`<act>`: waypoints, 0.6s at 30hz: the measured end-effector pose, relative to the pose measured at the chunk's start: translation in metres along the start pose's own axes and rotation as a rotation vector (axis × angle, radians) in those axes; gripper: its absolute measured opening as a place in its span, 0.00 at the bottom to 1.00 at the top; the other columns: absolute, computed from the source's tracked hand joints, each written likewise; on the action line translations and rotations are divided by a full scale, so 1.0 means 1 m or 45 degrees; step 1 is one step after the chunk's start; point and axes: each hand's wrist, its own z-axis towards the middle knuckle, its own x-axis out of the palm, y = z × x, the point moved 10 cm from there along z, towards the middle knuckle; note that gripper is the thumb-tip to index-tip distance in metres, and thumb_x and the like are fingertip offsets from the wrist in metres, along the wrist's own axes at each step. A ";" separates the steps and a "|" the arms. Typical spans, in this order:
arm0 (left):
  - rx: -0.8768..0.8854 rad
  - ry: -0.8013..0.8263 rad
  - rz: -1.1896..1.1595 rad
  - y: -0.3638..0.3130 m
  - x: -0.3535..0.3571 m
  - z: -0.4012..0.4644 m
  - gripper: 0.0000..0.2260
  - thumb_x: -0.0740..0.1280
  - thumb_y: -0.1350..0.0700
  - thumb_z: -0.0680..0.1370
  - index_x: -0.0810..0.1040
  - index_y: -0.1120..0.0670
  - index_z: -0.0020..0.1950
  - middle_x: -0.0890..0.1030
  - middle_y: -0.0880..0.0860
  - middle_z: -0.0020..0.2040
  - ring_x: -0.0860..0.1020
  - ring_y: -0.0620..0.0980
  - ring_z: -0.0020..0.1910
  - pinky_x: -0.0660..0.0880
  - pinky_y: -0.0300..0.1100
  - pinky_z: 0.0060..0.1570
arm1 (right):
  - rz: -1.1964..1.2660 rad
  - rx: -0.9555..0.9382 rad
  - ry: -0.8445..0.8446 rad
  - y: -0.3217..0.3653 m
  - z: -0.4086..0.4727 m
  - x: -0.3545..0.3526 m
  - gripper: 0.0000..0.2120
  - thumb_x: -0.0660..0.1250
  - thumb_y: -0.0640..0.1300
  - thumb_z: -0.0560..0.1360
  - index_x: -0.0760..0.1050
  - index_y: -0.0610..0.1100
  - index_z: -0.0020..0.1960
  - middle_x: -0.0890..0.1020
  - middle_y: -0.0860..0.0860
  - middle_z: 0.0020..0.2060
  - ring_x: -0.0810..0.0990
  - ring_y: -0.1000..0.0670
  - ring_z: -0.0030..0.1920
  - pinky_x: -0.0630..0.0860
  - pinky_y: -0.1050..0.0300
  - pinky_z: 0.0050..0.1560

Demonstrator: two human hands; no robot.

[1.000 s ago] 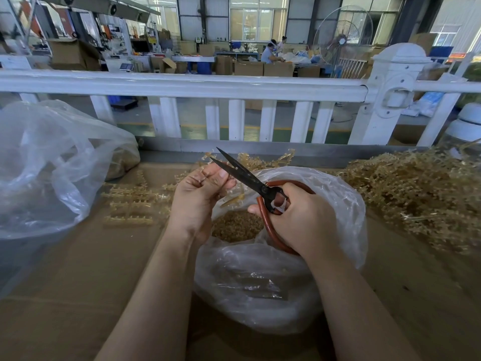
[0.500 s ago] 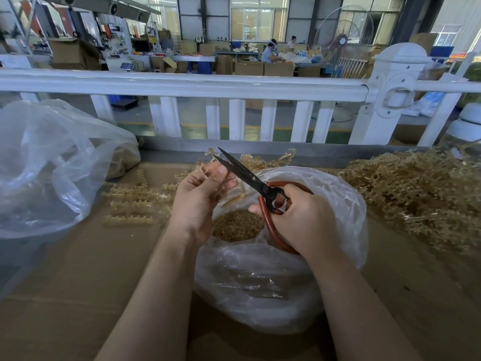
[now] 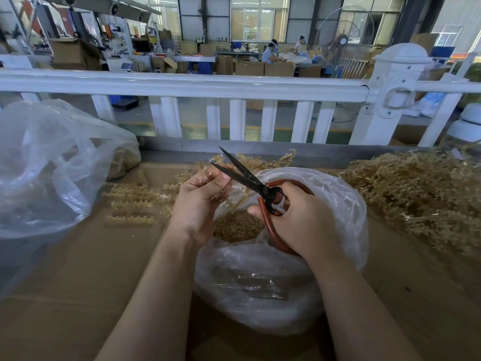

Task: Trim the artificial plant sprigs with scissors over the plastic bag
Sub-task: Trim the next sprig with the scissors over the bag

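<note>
My left hand (image 3: 200, 199) pinches a pale gold plastic sprig (image 3: 208, 174) above the open mouth of a clear plastic bag (image 3: 260, 287). My right hand (image 3: 302, 220) grips black scissors (image 3: 244, 175) by their red-brown loop handles. The blades are spread in a narrow V, and the lower blade lies by my left fingertips. Cut golden bits (image 3: 238, 226) fill the bottom of the bag. Most of the sprig is hidden inside my left fingers.
Trimmed sprig stems (image 3: 132, 199) lie in rows on the cardboard-covered table (image 3: 78, 269) to the left. A large heap of golden sprigs (image 3: 416, 194) sits at the right. Another clear bag (image 3: 46, 165) bulges at the far left. A white railing (image 3: 234, 86) runs behind the table.
The scissor blades have spread wider apart than before. My left hand has shifted slightly upward with the sprig. The right hand stays on the handles.
</note>
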 end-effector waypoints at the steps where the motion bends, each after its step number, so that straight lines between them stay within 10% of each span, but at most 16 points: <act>1: -0.012 0.008 0.002 0.001 0.001 0.000 0.06 0.70 0.62 0.70 0.79 0.53 0.34 0.78 0.52 0.38 0.73 0.48 0.38 0.72 0.45 0.51 | 0.002 -0.004 -0.001 0.000 0.000 0.000 0.34 0.53 0.80 0.64 0.76 0.51 0.45 0.77 0.60 0.35 0.73 0.61 0.36 0.65 0.71 0.36; 3: -0.032 0.009 0.009 0.003 0.001 0.000 0.05 0.71 0.62 0.69 0.81 0.54 0.34 0.78 0.53 0.38 0.72 0.50 0.40 0.69 0.55 0.57 | -0.004 -0.012 -0.008 0.001 0.000 -0.001 0.34 0.52 0.80 0.65 0.76 0.51 0.45 0.78 0.59 0.36 0.75 0.59 0.37 0.67 0.71 0.37; 10: -0.008 0.040 0.006 0.005 0.000 0.002 0.06 0.71 0.60 0.69 0.83 0.51 0.34 0.78 0.48 0.33 0.73 0.44 0.34 0.73 0.38 0.42 | -0.055 -0.015 -0.085 0.002 0.000 -0.006 0.34 0.50 0.80 0.66 0.77 0.53 0.42 0.79 0.60 0.34 0.73 0.59 0.33 0.67 0.71 0.33; 18: -0.043 0.038 0.015 0.010 -0.002 0.004 0.02 0.73 0.58 0.70 0.85 0.51 0.40 0.77 0.51 0.39 0.71 0.45 0.35 0.69 0.41 0.45 | -0.048 -0.008 -0.066 -0.001 0.001 -0.002 0.40 0.46 0.83 0.65 0.78 0.52 0.43 0.81 0.57 0.34 0.78 0.57 0.34 0.78 0.62 0.37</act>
